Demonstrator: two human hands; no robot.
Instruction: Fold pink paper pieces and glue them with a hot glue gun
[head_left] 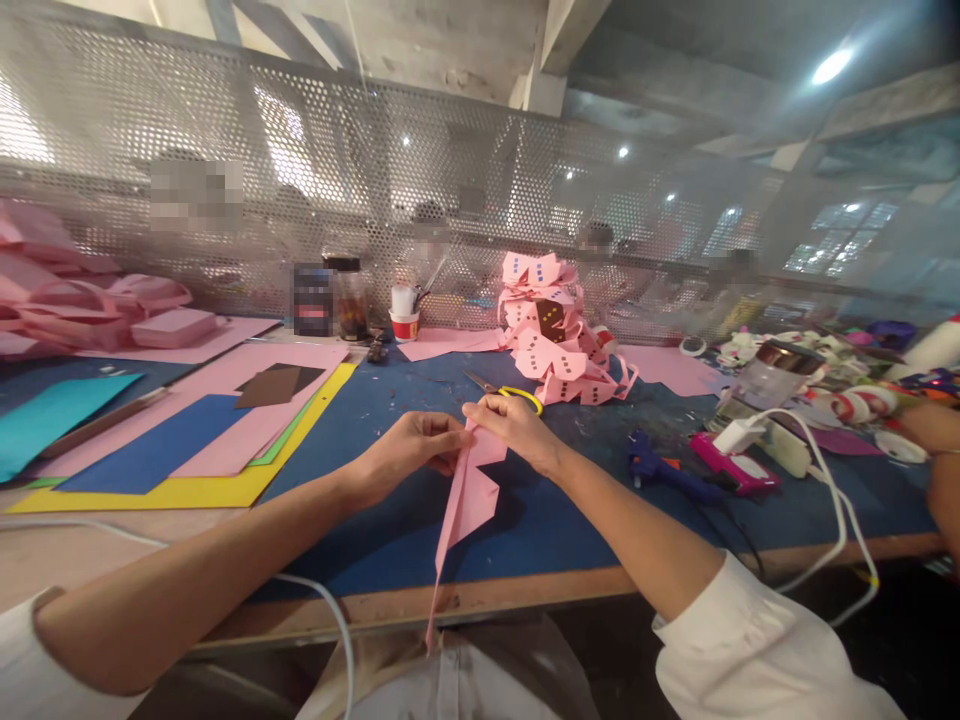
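Both hands meet over the blue work mat around a pink paper piece (pixel 474 500) with notched edges and a long thin strip along its left side. My left hand (pixel 420 443) pinches the strip near its top. With fingers closed, my right hand (pixel 517 428) grips the upper part of the same piece. The strip's tail hangs past the table edge towards my lap. Just beyond the right hand lie yellow-handled scissors (pixel 521 395). A stack of pink paper shapes (pixel 544 330) with small dark squares stands behind them.
Coloured paper sheets (pixel 169 445) lie at left, near pink paper pieces (pixel 90 290). At right are a blue glue gun (pixel 671 470), a pink device (pixel 739 465), a white cable (pixel 832 500) and a lidded jar (pixel 772 380). A perforated metal screen (pixel 450 170) runs behind; another person's arm (pixel 945 470) shows at right.
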